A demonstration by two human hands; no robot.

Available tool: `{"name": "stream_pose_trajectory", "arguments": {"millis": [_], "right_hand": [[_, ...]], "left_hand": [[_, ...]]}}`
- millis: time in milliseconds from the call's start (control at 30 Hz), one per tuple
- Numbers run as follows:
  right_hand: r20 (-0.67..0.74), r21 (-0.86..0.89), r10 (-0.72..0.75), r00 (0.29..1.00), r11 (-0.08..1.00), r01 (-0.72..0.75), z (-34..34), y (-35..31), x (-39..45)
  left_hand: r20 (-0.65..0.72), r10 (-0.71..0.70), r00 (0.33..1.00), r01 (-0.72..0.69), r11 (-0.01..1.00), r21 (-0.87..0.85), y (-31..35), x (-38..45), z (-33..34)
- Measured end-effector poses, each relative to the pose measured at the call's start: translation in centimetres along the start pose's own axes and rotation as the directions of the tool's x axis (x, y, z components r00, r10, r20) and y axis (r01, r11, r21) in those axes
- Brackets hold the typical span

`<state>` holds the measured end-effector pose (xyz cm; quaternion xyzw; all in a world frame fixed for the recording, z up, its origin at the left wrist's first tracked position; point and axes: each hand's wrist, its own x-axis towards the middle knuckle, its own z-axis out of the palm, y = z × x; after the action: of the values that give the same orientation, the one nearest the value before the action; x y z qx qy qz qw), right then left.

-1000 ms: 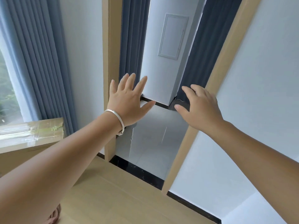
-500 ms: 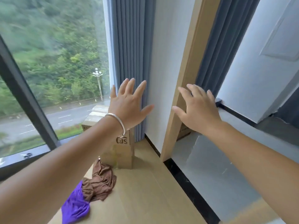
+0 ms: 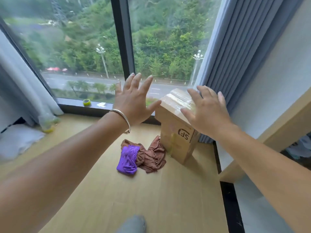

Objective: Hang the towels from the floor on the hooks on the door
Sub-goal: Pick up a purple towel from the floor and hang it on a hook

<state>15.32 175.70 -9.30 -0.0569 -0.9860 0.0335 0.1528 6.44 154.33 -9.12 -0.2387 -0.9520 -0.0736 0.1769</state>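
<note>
Head view, hands point(image 3: 134, 101) point(image 3: 206, 113) splayed empty, crumpled purple towel point(image 3: 128, 159), brown towel point(image 3: 151, 157), wood floor point(image 3: 117, 199)

A crumpled purple towel point(image 3: 128, 159) lies on the floor, touching a crumpled brown towel point(image 3: 151, 155) on its right.

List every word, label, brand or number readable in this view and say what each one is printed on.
"SF": a black logo, printed upside down as seen from here, on the front face of the cardboard box standing on the floor by the curtain.
Clear tape across the box top: no print can be made out on it.
White scrap on the window sill: too small and blurred to read.
The purple towel and brown towel show no lettering.
</note>
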Motion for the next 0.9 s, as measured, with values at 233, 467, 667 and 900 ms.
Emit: {"name": "stream_pose_trajectory", "arguments": {"millis": [233,467,667,900], "right_hand": [[0.097,0.068,-0.148,0.984,0.988,0.142,7.3,-4.7,7.9],[0.252,0.063,-0.269,0.930,0.963,0.262,18.3,-10.8,17.8],[0.356,0.064,-0.313,0.880,0.948,0.311,28.6,-14.2,25.0],[0.486,0.086,-0.391,0.781,0.911,0.403,45.6,-16.2,29.7]], "left_hand": [[0.030,-0.187,0.982,0.185,0.981,0.062,-8.2,0.6,5.3],[0.158,-0.362,0.919,0.360,0.932,0.041,-18.0,3.4,15.3],[0.299,-0.451,0.841,0.451,0.889,0.073,-25.6,5.2,25.3],[0.418,-0.512,0.750,0.517,0.848,0.112,-33.2,5.8,40.8]]}}
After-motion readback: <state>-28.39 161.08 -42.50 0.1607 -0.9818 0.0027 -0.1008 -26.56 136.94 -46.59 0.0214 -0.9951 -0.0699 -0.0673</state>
